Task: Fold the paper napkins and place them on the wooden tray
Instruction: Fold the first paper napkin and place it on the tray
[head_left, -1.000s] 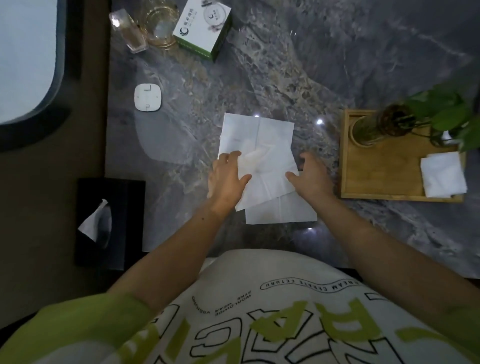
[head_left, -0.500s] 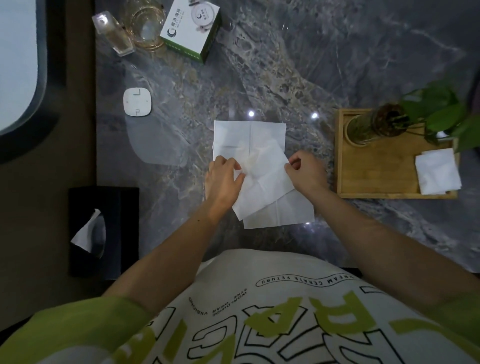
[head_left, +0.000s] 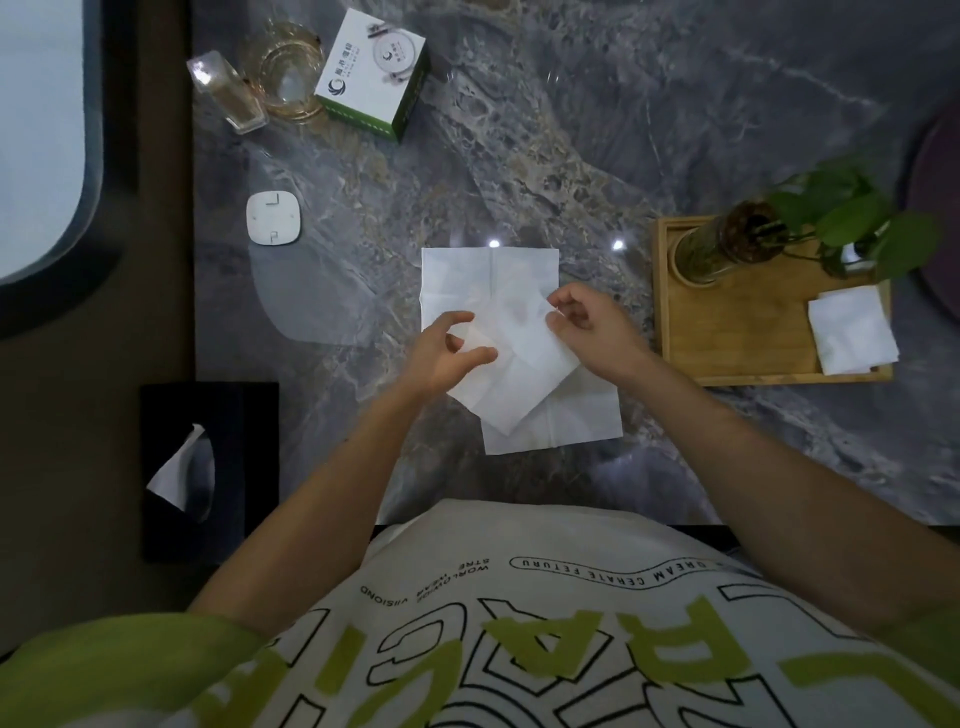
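Note:
A loose white napkin (head_left: 514, 374) lies crooked on top of flat white napkins (head_left: 467, 275) in the middle of the marble table. My right hand (head_left: 592, 327) pinches the loose napkin's far right edge between thumb and fingers. My left hand (head_left: 447, 353) pinches its left edge. The wooden tray (head_left: 737, 332) sits to the right, with a folded napkin (head_left: 852, 332) at its right end.
A glass vase with a green plant (head_left: 727, 244) stands on the tray's far left corner. A black tissue box (head_left: 208, 467) sits off the table's near left. A white square device (head_left: 274, 218), a glass bottle (head_left: 228, 93), a glass dish (head_left: 285, 73) and a green-white carton (head_left: 374, 67) lie far left.
Both hands lifted from pressing flat on the napkins and now pinch the top napkin's edges. The top napkin has turned and shifted toward me.

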